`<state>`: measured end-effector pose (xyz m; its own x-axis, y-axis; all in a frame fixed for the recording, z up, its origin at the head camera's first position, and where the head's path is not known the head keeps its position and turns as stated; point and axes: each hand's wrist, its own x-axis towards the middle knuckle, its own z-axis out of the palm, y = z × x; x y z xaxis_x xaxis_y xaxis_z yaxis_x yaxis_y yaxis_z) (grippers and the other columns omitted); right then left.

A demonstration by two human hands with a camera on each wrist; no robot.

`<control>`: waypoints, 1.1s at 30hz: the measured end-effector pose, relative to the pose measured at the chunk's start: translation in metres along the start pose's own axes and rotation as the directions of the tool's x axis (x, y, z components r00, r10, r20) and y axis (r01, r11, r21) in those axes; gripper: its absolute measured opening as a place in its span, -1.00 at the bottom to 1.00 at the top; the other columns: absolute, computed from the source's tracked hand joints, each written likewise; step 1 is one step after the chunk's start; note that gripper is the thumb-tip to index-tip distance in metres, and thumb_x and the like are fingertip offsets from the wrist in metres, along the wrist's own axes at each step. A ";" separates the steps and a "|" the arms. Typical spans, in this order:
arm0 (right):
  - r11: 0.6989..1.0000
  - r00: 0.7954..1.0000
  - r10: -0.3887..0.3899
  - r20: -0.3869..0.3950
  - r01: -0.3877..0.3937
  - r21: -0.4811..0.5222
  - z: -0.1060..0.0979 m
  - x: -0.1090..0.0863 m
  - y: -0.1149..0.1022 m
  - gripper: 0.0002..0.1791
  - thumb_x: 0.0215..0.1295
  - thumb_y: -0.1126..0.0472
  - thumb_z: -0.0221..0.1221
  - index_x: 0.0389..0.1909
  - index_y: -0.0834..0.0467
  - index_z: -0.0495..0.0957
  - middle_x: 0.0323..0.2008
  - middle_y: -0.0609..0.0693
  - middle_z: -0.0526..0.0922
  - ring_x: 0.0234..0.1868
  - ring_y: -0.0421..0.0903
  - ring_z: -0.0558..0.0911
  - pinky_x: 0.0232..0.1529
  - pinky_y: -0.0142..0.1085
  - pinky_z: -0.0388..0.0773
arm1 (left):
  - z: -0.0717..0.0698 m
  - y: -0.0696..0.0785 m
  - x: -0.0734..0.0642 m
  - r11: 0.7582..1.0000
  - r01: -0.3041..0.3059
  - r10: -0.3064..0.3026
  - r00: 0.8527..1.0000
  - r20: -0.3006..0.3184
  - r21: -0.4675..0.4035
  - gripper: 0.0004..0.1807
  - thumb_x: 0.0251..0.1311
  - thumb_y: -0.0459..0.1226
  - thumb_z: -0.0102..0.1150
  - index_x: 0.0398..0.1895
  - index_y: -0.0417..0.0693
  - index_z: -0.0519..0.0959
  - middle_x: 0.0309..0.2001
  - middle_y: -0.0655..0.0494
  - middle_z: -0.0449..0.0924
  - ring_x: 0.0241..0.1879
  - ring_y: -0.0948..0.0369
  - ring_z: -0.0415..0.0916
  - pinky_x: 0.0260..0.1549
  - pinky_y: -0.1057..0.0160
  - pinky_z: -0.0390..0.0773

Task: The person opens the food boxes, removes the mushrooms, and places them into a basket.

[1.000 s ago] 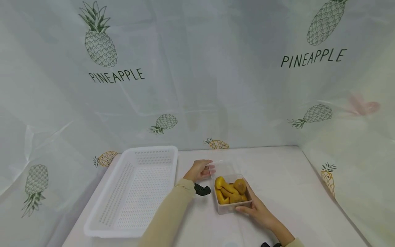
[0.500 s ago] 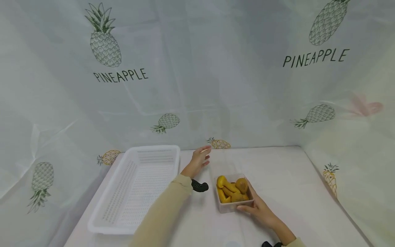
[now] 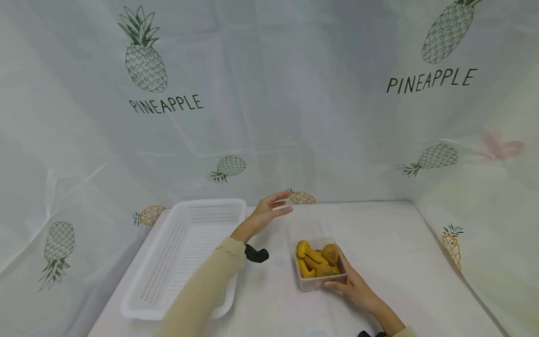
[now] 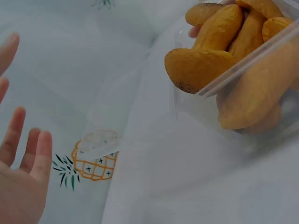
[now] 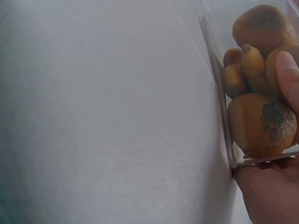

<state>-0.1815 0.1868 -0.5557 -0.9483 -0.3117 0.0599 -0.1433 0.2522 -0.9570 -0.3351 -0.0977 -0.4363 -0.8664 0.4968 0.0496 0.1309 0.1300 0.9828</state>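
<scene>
A clear plastic box (image 3: 311, 284) stands on the table, heaped with several yellow-orange, bulbous vegetables (image 3: 313, 253) that look like small squashes. In the right wrist view, one of the vegetables (image 5: 257, 123) carries a dark, rough patch. My right hand (image 3: 353, 286) grips the box at its right front corner, thumb on the front wall and fingers along the right side. Behind the box, its transparent lid (image 3: 309, 229) lies folded back. Away to the left and farther back, my left hand (image 3: 266, 213) is raised with fingers spread, holding nothing.
A large white perforated basket (image 3: 149, 313) stands left of the box, partly behind the left forearm. The table (image 3: 379, 234) has a white cover. Around its back and sides hangs a pale curtain (image 3: 337, 140) printed with pineapples.
My left hand has let go of the lid and moved left and back, toward the basket's side. The lid now leans back behind the box. My right hand keeps its hold.
</scene>
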 end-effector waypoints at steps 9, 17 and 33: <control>1.000 1.000 -0.009 -0.006 0.009 -0.016 0.000 0.001 0.000 0.13 0.31 0.15 0.32 0.61 -0.13 -0.32 0.59 0.15 -0.31 0.54 0.27 -0.30 0.38 0.32 -0.29 | 0.014 0.000 -0.010 0.990 -0.109 0.071 0.940 0.333 0.095 -0.24 0.13 -0.47 0.41 0.43 -0.12 0.36 0.39 0.10 0.37 0.33 0.15 0.34 0.30 0.15 0.37; 0.999 0.999 -0.038 -0.004 0.038 -0.004 0.000 0.001 0.001 0.13 0.33 0.18 0.31 0.62 -0.10 -0.34 0.58 0.17 -0.31 0.53 0.29 -0.29 0.35 0.39 -0.29 | 0.033 -0.009 -0.013 0.947 -0.220 0.073 0.859 0.507 0.235 -0.22 -0.01 -0.48 0.50 0.36 -0.13 0.45 0.34 0.04 0.43 0.25 0.32 0.39 0.29 0.18 0.39; 0.999 0.999 -0.035 0.006 0.035 -0.006 0.000 0.002 0.003 0.14 0.32 0.17 0.31 0.61 -0.15 -0.36 0.58 0.17 -0.31 0.53 0.28 -0.27 0.35 0.32 -0.27 | 0.049 -0.016 -0.012 0.825 -0.392 0.099 0.808 0.580 0.406 -0.44 0.04 -0.41 0.49 0.18 -0.19 0.60 0.19 0.04 0.58 0.16 0.38 0.42 0.15 0.40 0.43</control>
<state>-0.1839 0.1873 -0.5585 -0.9410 -0.3256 0.0916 -0.1781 0.2467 -0.9526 -0.3032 -0.0635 -0.4619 -0.4078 0.9124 0.0339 0.6436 0.2609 0.7195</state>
